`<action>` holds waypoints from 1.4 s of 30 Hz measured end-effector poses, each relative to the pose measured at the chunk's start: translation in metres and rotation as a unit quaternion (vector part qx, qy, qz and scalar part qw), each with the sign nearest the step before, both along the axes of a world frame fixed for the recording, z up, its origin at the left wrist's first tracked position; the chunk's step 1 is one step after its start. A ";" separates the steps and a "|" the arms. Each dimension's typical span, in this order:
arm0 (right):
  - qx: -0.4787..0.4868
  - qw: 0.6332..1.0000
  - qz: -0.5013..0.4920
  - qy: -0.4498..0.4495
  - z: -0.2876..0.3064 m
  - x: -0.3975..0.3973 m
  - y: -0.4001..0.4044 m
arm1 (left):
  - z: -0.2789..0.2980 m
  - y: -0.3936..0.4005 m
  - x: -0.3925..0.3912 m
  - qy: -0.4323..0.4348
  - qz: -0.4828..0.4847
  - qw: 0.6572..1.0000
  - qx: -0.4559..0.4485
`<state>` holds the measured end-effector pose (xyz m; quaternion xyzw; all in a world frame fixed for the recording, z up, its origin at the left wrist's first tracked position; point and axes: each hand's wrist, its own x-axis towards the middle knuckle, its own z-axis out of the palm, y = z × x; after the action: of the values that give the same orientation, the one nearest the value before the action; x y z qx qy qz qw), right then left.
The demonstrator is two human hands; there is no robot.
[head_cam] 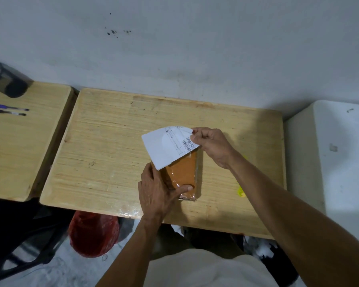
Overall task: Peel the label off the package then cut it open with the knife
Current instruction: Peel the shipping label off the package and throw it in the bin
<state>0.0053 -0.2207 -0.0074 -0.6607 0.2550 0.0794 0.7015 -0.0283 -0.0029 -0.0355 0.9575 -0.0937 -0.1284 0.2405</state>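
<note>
I find the package (182, 175), a flat brown parcel under glossy clear tape, lying near the middle of the bench (112, 141), a little toward the front edge. All positions below are given relative to the package.

Left hand (158, 191): it rests on the near-left part of the package, fingers along the left edge and the thumb (186, 188) pressed flat onto the top face near the front end. It is bracing the package down, not lifting it.

Right hand (211, 146): it sits just beyond the far-right corner of the package, fingers (195, 137) pinched shut on the barcode edge of the label (166, 148). The label is lifted and curled over, blank underside showing, and crosses the far end of the package. Whether any strip still adheres there I cannot tell; the lifted sheet hides the line of contact.

Handling, in my judgement: the label is thin, light and limp, liable to tear, so it is best held close to the peel line and drawn low. The package looks light and fairly stiff, its taped skin slippery; downward pressure on the top face is the sound hold.

A yellow object (241, 192), to the right of the package and partly hidden by the right forearm, may be the knife; I cannot confirm it.
</note>
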 end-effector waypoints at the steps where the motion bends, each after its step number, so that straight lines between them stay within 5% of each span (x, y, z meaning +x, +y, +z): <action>1: -0.005 1.000 -0.012 -0.001 0.001 -0.002 0.002 | 0.003 0.000 0.000 0.008 0.002 1.000 -0.003; 14: -0.068 0.983 -0.170 -0.002 0.031 -0.055 0.016 | 0.034 0.011 0.010 0.057 -0.049 0.989 -0.130; 24: -0.101 0.974 -0.202 -0.021 0.078 -0.106 0.073 | 0.110 0.026 0.016 0.071 0.009 0.933 -0.353; 34: -0.076 0.940 -0.327 -0.053 0.111 -0.164 0.132 | 0.134 0.041 0.000 0.119 0.087 0.887 -0.438; 42: -0.208 0.921 -0.307 -0.118 0.126 -0.192 0.127 | 0.154 0.045 -0.008 0.160 -0.019 0.886 -0.435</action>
<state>-0.1862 -0.0936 0.1182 -0.6855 0.3715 -0.2732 0.5634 -0.0366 0.0419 0.1187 0.7213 -0.1183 -0.2311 0.6421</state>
